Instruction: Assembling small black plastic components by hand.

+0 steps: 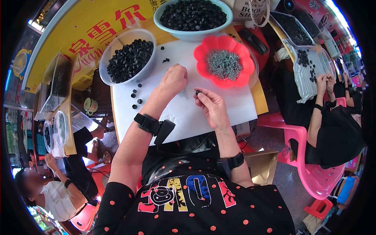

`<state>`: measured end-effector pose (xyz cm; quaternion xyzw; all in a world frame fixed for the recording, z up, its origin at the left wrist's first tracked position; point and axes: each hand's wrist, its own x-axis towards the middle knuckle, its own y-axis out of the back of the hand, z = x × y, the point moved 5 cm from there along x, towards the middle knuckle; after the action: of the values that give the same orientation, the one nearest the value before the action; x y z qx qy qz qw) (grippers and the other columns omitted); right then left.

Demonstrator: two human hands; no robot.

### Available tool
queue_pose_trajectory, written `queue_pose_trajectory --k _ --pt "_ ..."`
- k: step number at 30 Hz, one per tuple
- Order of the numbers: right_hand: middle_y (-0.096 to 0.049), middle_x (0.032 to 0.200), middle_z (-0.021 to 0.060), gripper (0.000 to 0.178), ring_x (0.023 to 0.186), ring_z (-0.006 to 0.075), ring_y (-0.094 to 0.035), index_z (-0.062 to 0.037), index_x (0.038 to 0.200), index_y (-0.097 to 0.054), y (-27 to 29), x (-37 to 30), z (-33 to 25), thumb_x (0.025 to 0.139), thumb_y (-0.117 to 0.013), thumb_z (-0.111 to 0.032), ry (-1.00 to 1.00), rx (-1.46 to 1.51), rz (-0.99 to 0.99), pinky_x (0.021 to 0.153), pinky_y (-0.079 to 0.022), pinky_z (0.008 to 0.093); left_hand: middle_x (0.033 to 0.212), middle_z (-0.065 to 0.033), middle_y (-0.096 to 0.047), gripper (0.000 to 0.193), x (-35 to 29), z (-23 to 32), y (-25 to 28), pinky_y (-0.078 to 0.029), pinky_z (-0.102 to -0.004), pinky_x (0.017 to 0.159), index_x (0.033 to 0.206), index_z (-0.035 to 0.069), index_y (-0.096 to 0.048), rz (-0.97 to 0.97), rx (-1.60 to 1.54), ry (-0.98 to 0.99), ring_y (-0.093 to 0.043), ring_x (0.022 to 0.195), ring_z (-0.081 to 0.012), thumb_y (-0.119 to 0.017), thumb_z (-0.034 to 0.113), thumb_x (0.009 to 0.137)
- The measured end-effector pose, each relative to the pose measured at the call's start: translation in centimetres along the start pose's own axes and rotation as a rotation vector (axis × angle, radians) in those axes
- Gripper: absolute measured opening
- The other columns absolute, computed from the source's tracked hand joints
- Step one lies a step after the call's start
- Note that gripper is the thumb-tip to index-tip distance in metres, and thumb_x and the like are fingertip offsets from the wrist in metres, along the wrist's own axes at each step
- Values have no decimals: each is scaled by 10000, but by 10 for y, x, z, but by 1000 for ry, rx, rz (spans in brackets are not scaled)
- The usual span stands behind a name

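Note:
My right hand (212, 105) pinches a small round black cap (197, 92) between thumb and fingertips, just above the white work sheet (164, 113). To its left, my left hand (175, 79) is closed with the fingers curled under; whatever it may hold is hidden. Beside the left hand a few thin greyish pieces (182, 94) lie on the sheet. A red flower-shaped bowl (247, 58) of small grey metal pins or screws stands beyond my right hand. A clear round tub (103, 72) full of black caps is at the far left.
A pale blue basin (188, 35) heaped with black parts stands at the back. Several loose black caps (134, 95) dot the sheet's left side. One person (58, 196) sits at lower left, another (333, 133) at right on a pink chair (299, 156).

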<state>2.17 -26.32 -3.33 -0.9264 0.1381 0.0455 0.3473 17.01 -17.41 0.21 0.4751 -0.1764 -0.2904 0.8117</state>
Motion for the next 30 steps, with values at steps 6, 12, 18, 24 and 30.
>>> queue_pose_trajectory --k 6,12,18,24,30 --pt "-661 991 93 263 827 120 -618 15 1167 -612 -14 -9 -11 924 -593 -82 -29 110 -85 793 -507 250 793 -108 -639 137 -25 -8 22 -489 -330 692 874 -8 -658 120 -339 21 -610 722 -224 -656 95 783" --pt "-648 1022 96 290 884 133 -610 19 1208 -589 -22 -11 -1 935 -572 -74 -39 116 -143 835 -508 263 825 -32 -649 101 -69 -33 14 -478 -243 650 938 9 -619 12 -868 240 -586 705 -92 -609 92 881" --pt "-645 1033 97 305 891 127 -607 28 1210 -584 -26 -11 11 916 -595 -51 -28 102 -150 855 -506 262 854 -41 -654 113 -99 -36 -3 -480 -211 650 974 18 -611 23 -1186 337 -605 734 -94 -602 110 909" --pt "-650 1002 84 268 870 117 -604 17 1148 -612 -23 -9 10 886 -635 -36 -13 121 -66 812 -503 241 791 -15 -626 133 -100 -42 -4 -450 -202 626 966 8 -643 77 -1059 373 -568 705 -75 -614 114 892" --pt "-658 945 71 224 799 103 -594 6 1090 -628 -19 -9 6 877 -656 -55 2 60 -45 771 -489 233 712 -43 -614 168 -102 -31 9 -438 -251 596 934 -40 -651 209 -504 236 -542 648 -104 -620 101 848"
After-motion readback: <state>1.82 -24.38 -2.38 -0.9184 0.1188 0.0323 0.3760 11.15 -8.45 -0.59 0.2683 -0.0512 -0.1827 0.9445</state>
